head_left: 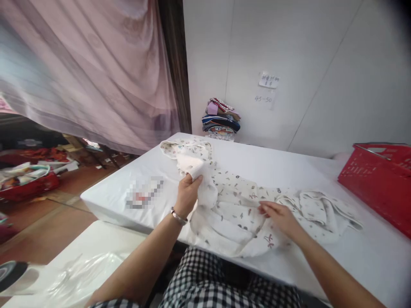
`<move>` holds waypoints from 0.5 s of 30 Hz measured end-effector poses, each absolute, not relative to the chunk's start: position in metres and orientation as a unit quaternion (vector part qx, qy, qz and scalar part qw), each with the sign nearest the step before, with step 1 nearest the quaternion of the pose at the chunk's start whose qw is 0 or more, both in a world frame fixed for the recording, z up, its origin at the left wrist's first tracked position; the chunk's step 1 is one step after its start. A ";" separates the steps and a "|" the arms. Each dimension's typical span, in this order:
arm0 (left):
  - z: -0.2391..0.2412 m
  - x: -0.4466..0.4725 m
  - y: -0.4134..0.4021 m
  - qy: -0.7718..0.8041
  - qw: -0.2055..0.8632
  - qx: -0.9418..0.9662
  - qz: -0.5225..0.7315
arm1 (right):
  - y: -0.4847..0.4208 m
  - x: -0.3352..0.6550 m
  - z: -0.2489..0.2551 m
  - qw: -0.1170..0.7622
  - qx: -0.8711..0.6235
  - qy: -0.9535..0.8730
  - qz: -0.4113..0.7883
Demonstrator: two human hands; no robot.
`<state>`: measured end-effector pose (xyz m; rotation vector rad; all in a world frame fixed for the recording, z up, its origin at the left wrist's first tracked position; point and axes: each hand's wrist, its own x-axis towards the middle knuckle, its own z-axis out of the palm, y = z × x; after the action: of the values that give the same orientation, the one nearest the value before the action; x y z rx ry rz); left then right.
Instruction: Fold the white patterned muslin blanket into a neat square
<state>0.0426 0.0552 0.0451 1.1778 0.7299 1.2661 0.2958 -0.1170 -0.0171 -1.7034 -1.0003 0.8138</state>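
A white garment (234, 192) with small printed figures lies rumpled and spread across the white table. Its far left part is loosely folded, and another part is bunched at the right. My left hand (189, 192), with a metal bracelet on the wrist, pinches a raised white fold at the garment's left side. Over its middle, my right hand (280, 216) has thumb and fingers closed on the printed cloth. The exact garment type cannot be made out.
A red plastic basket (379, 184) stands at the table's right. Folded clothes (221, 117) are stacked by the wall. A pixelated item (144, 194) lies left on the table. Clear plastic (86, 273) covers part of a lower white surface. A pink curtain (105, 64) hangs at left.
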 end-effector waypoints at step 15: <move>0.077 -0.014 0.060 0.342 0.447 0.457 0.689 | -0.015 0.287 0.005 0.665 -0.541 -0.198 0.476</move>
<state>-0.0143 0.0597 0.0768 1.1319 0.8456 1.7048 0.2865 -0.0147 0.0049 -1.2213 -0.4471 1.0743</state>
